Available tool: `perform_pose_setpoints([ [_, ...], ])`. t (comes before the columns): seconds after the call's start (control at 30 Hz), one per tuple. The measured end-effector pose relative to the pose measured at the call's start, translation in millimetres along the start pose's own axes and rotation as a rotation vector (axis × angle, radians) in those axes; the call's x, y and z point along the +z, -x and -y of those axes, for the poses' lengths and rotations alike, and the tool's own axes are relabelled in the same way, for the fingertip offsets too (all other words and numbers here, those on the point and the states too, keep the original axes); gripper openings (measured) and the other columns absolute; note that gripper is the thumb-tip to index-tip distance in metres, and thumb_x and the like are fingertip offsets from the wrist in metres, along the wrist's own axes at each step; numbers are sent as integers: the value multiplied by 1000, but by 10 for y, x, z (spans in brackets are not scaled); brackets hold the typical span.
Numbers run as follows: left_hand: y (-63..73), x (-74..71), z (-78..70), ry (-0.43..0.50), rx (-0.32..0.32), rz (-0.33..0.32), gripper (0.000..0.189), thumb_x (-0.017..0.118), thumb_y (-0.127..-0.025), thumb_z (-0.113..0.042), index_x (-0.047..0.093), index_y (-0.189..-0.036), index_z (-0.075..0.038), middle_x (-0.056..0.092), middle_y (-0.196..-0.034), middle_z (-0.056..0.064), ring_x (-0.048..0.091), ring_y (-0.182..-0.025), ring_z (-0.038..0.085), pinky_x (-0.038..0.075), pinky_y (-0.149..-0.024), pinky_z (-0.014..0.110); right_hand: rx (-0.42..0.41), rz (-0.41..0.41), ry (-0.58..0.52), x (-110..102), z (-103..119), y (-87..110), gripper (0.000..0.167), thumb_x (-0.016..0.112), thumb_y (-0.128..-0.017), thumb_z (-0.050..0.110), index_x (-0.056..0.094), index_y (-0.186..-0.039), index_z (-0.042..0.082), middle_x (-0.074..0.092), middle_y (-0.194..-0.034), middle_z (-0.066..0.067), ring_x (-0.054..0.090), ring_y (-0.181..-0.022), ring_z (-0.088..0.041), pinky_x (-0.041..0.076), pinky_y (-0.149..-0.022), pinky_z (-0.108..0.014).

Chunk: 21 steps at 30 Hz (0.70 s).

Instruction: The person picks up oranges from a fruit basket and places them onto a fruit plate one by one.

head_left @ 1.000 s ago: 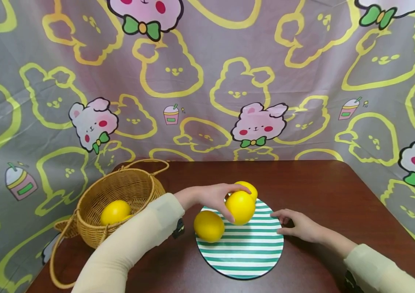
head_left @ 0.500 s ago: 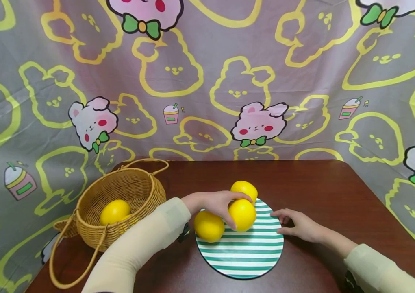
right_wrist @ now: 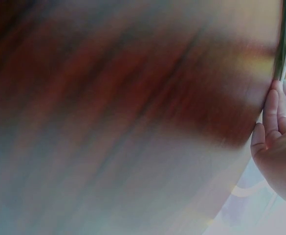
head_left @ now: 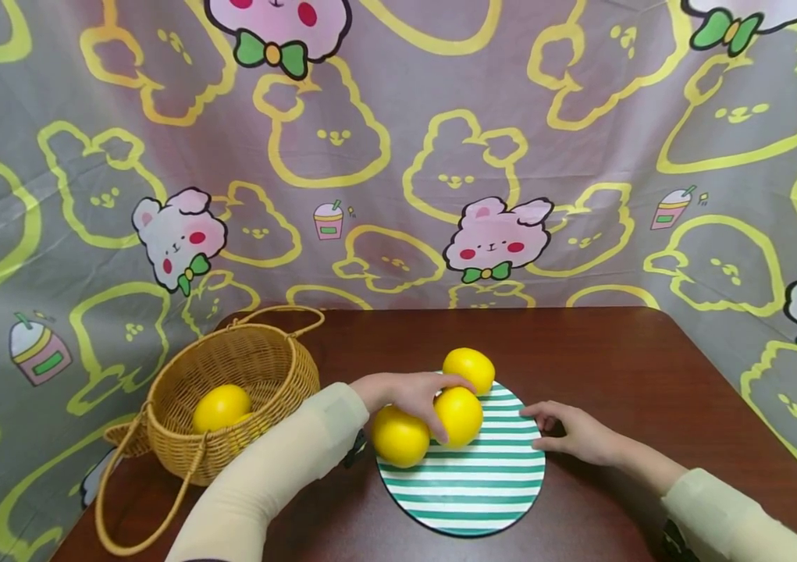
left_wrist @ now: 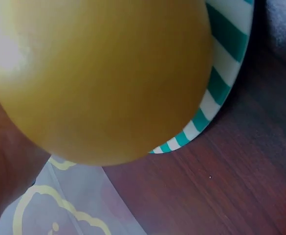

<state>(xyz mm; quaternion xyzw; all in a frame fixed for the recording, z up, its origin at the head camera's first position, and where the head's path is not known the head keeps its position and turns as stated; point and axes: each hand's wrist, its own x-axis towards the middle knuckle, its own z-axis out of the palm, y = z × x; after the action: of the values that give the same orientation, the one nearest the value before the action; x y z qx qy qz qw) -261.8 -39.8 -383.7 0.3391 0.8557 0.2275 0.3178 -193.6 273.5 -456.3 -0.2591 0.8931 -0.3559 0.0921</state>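
Reddish-brown wood makes up the table (head_left: 581, 351), its far edge meeting a grey-pink fabric backdrop (head_left: 384, 156) printed with yellow outlined animals, pink-cheeked bunnies and small drink cups; the fabric also hangs along both sides. Near the table's left edge sits a round wicker basket (head_left: 173, 451), tilted towards the viewer, with looped handles and a yellow fruit (head_left: 221, 407) inside.

At the middle, a round board (head_left: 468, 493) with green and white stripes lies flat. A person's left hand (head_left: 415, 393), in a cream sleeve, has thumb and fingers clamped on the central fruit (head_left: 460, 417) over the board; whether it touches the stripes cannot be told. Just beside it is the left-hand fruit (head_left: 400, 439), and another, the rear fruit (head_left: 470, 371), sits at the board's far rim.

The right hand (head_left: 574, 429) rests at the board's right rim, thumb and fingertips apart. Broad tabletop runs from there to the right edge, crossed by that forearm; between basket and board, the left sleeve spans a narrower strip.
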Motion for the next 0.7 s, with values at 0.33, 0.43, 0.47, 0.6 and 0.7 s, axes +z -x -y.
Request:
perform_pose_setpoints([
  [0.33,16,-14,46,54,-23,10,81,86,-69,-36,43,-138,-45,46,-122,-9,45,-106,18,40,-87,43,-4,-4,-1,3,2,4,49,73,-88,26,57,-130,5,54,-93,2,51,-85,-14,47,-73,-23],
  [0.43,29,-14,46,50,-20,1,82,85,-70,-38,42,-139,-45,47,-122,-9,46,-106,18,40,-88,43,-5,-5,4,4,2,3,49,73,-87,26,57,-129,5,53,-93,3,51,-85,-14,47,-73,-23],
  [0.47,33,-14,48,47,-19,-2,82,85,-70,-38,42,-139,-45,47,-122,-10,46,-106,17,40,-88,42,-4,-5,4,5,3,3,49,73,-87,26,57,-129,5,53,-93,3,51,-85,-14,47,-73,-23],
  [0.6,44,-25,54,44,-13,-7,83,85,-70,-39,41,-140,-44,47,-123,-11,46,-107,17,40,-90,42,4,-3,1,2,12,4,50,73,-87,27,57,-129,6,53,-93,3,51,-85,-13,46,-73,-23],
  [0.7,49,-34,65,51,-13,-15,83,85,-70,-39,41,-141,-44,48,-126,-11,45,-108,17,39,-92,42,6,-2,2,2,21,8,50,73,-87,27,57,-129,5,53,-93,3,51,-85,-13,46,-74,-23],
])
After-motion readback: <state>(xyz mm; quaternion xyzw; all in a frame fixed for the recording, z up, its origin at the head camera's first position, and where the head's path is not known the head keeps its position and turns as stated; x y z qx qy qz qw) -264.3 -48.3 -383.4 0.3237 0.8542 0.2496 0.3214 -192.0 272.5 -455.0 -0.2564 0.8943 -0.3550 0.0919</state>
